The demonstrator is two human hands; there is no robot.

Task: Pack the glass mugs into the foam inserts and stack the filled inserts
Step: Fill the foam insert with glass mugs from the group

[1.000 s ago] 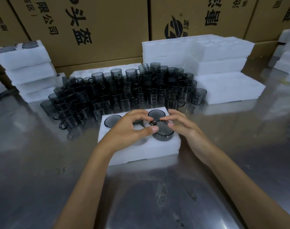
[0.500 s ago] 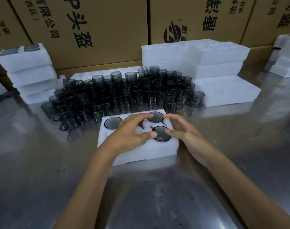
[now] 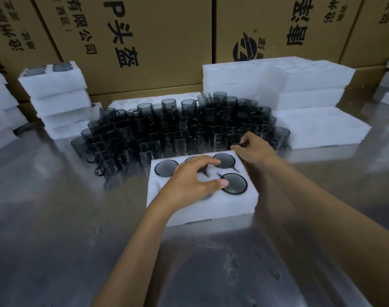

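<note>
A white foam insert (image 3: pixel 211 209) lies on the steel table in front of me. Smoked-glass mugs sit upside down in its slots: back left (image 3: pixel 165 168), back right (image 3: pixel 224 160) and front right (image 3: pixel 233 183). A fourth, in the back middle, is mostly under my fingers. My left hand (image 3: pixel 189 185) rests spread on the insert, its thumb touching the front right mug; the slots beneath it are hidden. My right hand (image 3: pixel 253 149) is just behind the insert's far right corner. Its fingers are curled on a mug at the near edge of the loose mug cluster (image 3: pixel 178 129).
A stack of filled inserts (image 3: pixel 54 85) stands at the back left. Empty foam inserts (image 3: pixel 277 80) are piled at the back right, with a flat foam slab (image 3: pixel 317 127) before them. Cardboard boxes (image 3: pixel 144 41) wall off the back. The steel table (image 3: pixel 78 240) is bare near me.
The front right mug sank fully into its slot. My right hand left it and moved back and right to the loose mugs. My left hand stayed on the insert.
</note>
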